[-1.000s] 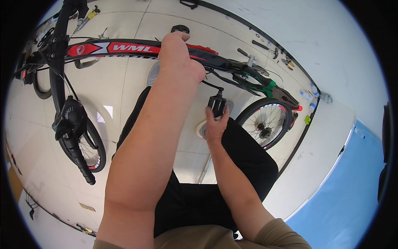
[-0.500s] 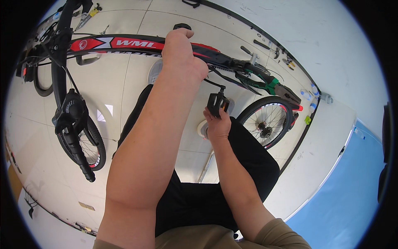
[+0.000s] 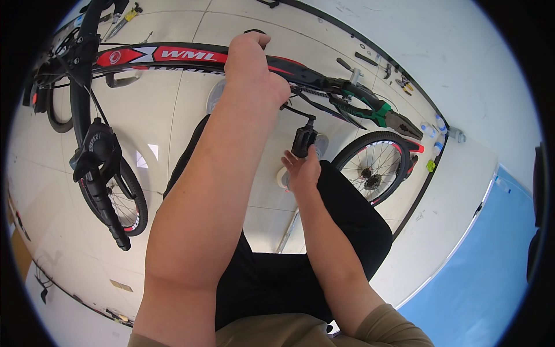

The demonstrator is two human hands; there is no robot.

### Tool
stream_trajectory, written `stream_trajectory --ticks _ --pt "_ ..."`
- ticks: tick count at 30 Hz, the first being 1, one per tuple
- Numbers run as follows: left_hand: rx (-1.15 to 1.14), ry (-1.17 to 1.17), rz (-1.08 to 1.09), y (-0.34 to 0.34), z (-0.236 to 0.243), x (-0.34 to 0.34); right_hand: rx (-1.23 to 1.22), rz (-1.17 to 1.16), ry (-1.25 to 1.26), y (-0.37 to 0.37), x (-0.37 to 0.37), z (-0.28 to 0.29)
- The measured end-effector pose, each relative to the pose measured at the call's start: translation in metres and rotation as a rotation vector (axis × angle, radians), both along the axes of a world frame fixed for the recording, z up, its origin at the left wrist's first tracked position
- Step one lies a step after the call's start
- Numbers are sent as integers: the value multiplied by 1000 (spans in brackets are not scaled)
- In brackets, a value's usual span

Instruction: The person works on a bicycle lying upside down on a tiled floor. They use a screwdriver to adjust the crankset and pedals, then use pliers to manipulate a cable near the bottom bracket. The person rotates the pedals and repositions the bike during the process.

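Observation:
A bicycle with a black and red frame (image 3: 191,55) stands across the space in front of me. My left hand (image 3: 250,61) reaches over the frame, its fingers curled round a black part at the far side that looks like the far pedal (image 3: 253,31); most of the fingers are hidden. On the near side a black pedal (image 3: 304,140) hangs at the end of its crank arm (image 3: 299,112). Just below this pedal is my right hand (image 3: 305,172), open with fingers apart, one fingertip against the pedal's lower end.
The handlebar (image 3: 104,196) and front wheel (image 3: 130,199) are at left, the rear wheel (image 3: 373,168) at right. Green-handled pliers (image 3: 378,115) appear by the bike's rear. More hand tools (image 3: 399,81) and plastic bottles (image 3: 433,136) lie along the wall.
The near pedal has turned on its axle and now shows a narrower side. My right fingers have loosened from it and spread. The left hand stays nearly where it was.

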State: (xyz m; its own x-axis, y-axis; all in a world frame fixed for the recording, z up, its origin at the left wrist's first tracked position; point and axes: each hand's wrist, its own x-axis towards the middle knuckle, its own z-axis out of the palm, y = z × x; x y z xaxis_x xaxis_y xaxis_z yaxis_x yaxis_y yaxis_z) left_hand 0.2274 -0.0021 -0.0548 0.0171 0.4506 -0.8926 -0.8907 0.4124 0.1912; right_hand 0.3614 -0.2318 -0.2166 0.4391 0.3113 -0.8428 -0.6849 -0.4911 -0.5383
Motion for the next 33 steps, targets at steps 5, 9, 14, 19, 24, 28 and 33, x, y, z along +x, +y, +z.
stream_trajectory --ticks 5,9,14,19,24,28,33 --pt "-8 20 -23 0 1 0 -18 811 -1146 -7 -13 0" --pt "-26 15 -22 1 5 2 35 690 -900 -2 -8 -7" --pt "-14 17 -25 1 3 1 180 78 -219 0 -3 -3" --pt "-6 -5 -12 0 3 -1 184 -163 300 0 17 -4" --pt "-22 9 -26 0 4 2 206 -149 453 -17 21 -23" --pt "-34 14 -23 0 3 0 -12 -74 -100 -3 5 -5" --pt "-20 10 -26 0 2 1 -3 667 -784 3 -7 1"
